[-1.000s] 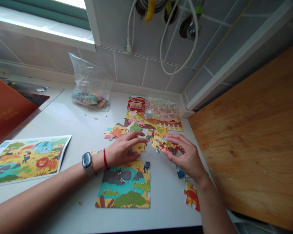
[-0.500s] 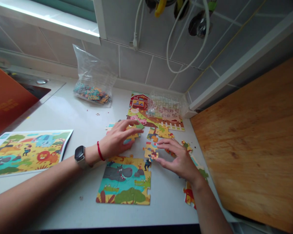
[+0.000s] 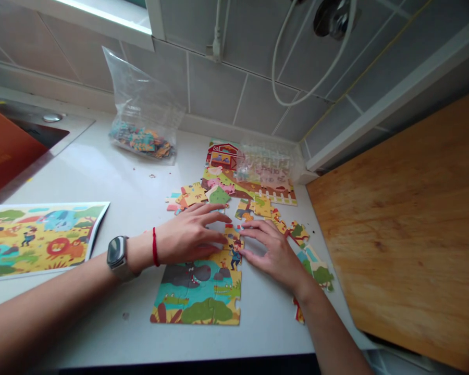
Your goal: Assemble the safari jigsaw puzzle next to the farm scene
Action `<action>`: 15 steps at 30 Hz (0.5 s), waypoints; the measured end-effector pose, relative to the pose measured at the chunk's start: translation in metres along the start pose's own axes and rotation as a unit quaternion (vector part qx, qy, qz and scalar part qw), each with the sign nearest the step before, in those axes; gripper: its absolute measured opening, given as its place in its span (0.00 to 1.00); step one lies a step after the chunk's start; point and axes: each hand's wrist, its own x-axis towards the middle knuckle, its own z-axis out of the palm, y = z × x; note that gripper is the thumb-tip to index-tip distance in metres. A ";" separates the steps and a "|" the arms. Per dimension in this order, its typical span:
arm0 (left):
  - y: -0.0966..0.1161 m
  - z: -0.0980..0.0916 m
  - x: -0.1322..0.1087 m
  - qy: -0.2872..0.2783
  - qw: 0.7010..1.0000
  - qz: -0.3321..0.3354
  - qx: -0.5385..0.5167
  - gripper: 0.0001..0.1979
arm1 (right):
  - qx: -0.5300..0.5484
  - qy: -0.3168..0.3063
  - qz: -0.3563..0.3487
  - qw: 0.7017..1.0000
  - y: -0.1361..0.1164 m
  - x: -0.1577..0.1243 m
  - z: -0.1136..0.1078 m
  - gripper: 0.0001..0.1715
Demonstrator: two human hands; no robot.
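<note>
My left hand (image 3: 187, 237) lies flat with fingers stretched over the top edge of a joined block of jigsaw pieces (image 3: 197, 297) showing a grey hippo and blue water. My right hand (image 3: 271, 250) rests beside it, fingers spread and pressing a yellow puzzle piece (image 3: 233, 245) against the block's upper right corner. Both hands' fingertips nearly meet over that piece. Loose pieces (image 3: 193, 194) lie just beyond my left hand, and more loose pieces (image 3: 312, 263) sit to the right of my right hand. A watch and a red string are on my left wrist.
A printed picture sheet (image 3: 42, 237) lies at the left. A clear bag of pieces (image 3: 143, 138) stands near the tiled wall. A farm-scene puzzle section (image 3: 229, 174) with an empty plastic bag (image 3: 268, 166) on it lies behind. A wooden board (image 3: 406, 219) borders the right.
My right hand slid the yellow piece down and left to the hippo block's top corner. My left hand left the loose pieces and came down onto the block's top edge.
</note>
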 end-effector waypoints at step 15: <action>-0.001 0.005 -0.001 -0.010 0.998 0.025 -0.050 0.11 | 0.002 -0.029 0.030 0.999 -0.003 0.000 -0.001 0.14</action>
